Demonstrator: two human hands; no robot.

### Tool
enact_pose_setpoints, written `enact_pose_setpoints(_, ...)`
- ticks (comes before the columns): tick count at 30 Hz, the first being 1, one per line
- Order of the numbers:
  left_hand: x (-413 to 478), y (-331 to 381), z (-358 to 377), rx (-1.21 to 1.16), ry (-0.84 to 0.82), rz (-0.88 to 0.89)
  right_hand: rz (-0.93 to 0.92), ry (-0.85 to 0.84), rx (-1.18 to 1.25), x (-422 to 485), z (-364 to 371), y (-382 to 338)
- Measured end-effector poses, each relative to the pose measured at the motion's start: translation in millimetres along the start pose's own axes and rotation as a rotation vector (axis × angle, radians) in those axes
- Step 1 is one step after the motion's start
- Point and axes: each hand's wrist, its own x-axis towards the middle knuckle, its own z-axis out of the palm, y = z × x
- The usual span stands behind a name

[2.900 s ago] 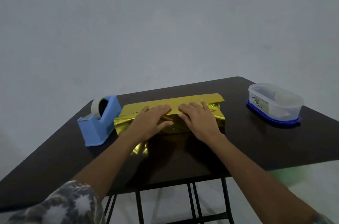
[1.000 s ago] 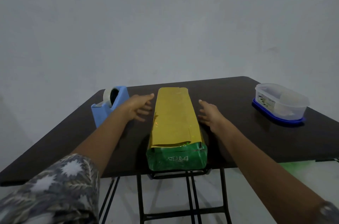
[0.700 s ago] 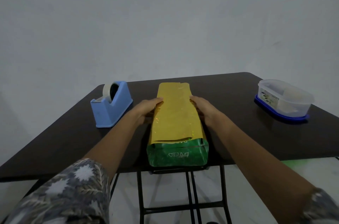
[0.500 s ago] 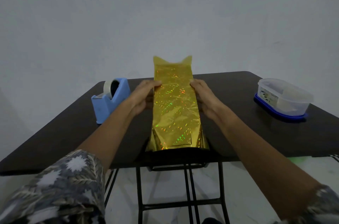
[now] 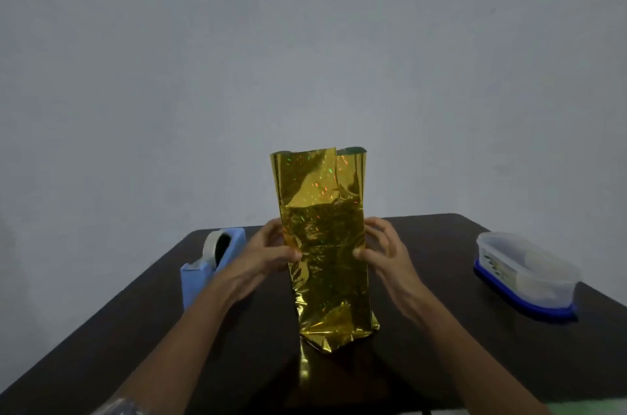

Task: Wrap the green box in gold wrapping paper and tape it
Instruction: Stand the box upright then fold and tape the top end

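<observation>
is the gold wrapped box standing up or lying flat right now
Upright. The gold foil-wrapped box stands on end on the dark table, long side vertical, gripped at mid-height between the left hand and right hand.

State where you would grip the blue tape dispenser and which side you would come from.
Likely across the low near half of the tape dispenser, pinching its flat long sides from above; the tape roll fills the taller far end. The left hand is nearest.
</observation>
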Motion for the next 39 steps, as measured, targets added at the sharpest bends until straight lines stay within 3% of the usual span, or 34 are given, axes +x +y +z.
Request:
enact_pose_setpoints(12, 0.1, 7.2, 5.9, 0.093, -0.021, 0.006, 0.056, -0.018, -0.011, -0.2, -2.7, -0.9)
enact_pose_setpoints(17, -0.1, 4.6, 1.7, 0.094, -0.022, 0.006, -0.018, 0.066, 0.029, 12.1, 2.9, -30.3)
enact_pose_setpoints(22, -3.3, 5.8, 2.1, 0.158, -0.026, 0.035, -0.058, 0.066, -0.200, 32.6, 12.8, -65.2)
enact_pose_setpoints(31, -9.9, 7.1, -0.9, 0.201, -0.046, 0.068, 0.067, -0.165, -0.463, 40.5, 15.8, -96.0)
enact_pose_setpoints(39, -12.6, 5.8, -0.9, 0.229, -0.049, 0.091, 0.203, -0.231, -0.654, 37.6, 19.4, -111.9)
